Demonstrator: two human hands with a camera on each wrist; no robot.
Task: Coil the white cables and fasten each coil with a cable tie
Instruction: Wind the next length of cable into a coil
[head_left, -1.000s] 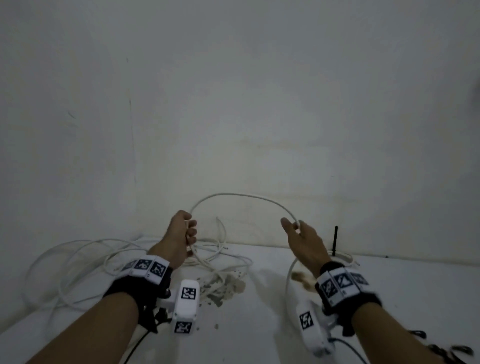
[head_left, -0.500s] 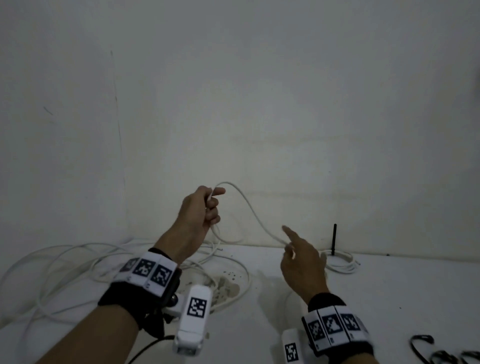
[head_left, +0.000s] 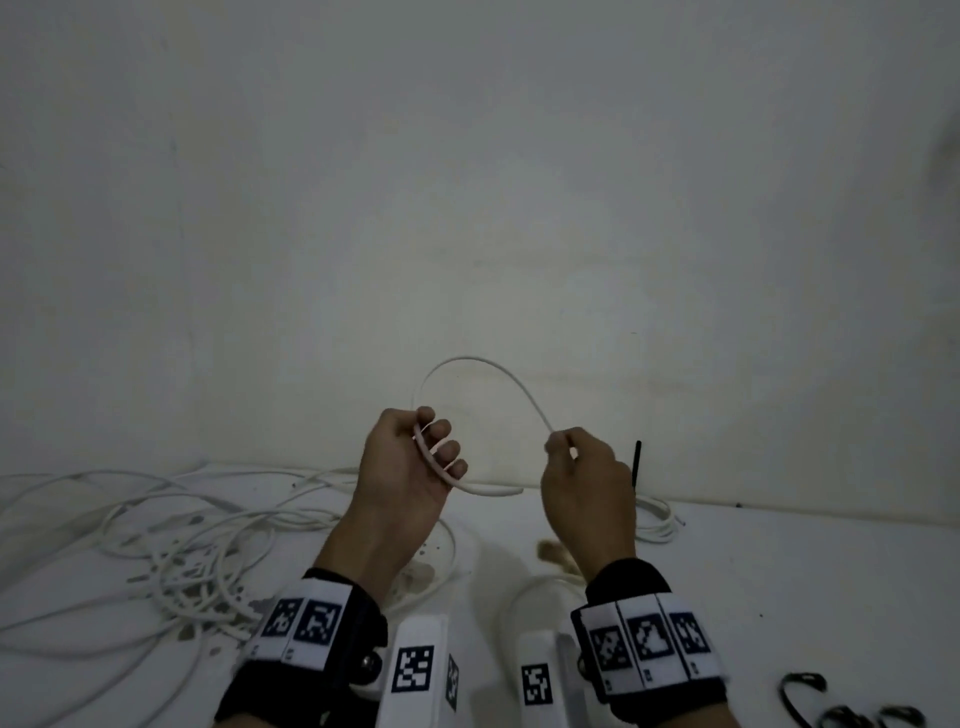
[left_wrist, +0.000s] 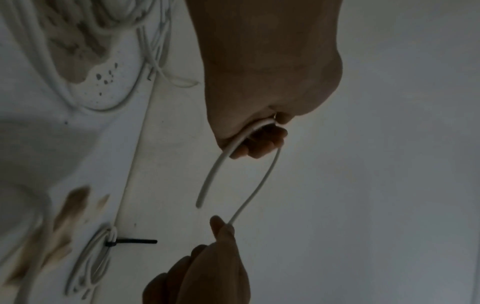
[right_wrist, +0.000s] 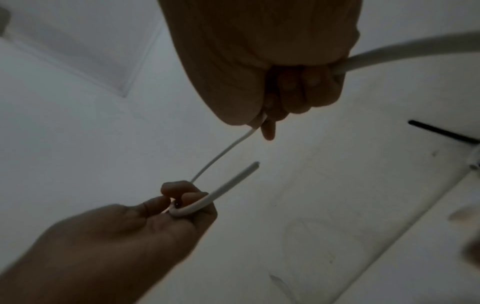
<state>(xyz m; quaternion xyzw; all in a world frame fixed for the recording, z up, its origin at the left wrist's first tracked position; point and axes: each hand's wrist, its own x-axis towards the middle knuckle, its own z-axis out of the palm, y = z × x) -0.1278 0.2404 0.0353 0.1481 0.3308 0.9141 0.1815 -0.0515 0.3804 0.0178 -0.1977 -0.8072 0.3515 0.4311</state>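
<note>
A white cable (head_left: 483, 364) arches between my two raised hands in front of the wall. My left hand (head_left: 415, 457) grips it in curled fingers, and its free end (head_left: 498, 491) sticks out to the right below the fingers. My right hand (head_left: 576, 457) pinches the cable further along; from there it runs down through the fist. In the left wrist view the cable (left_wrist: 262, 183) loops from the left hand (left_wrist: 259, 142) to the right hand's fingertips (left_wrist: 223, 226). In the right wrist view the right hand (right_wrist: 280, 102) holds the cable (right_wrist: 223, 154).
A tangle of loose white cables (head_left: 197, 540) lies on the white surface at the left. A finished coil (head_left: 654, 519) with an upright black cable tie (head_left: 637, 462) lies by the wall behind my right hand. Black ties (head_left: 810, 696) lie at the bottom right.
Both hands have risen and come closer together. The right hand, open with a finger out before, now pinches the cable. The arch between the hands is shorter and tighter.
</note>
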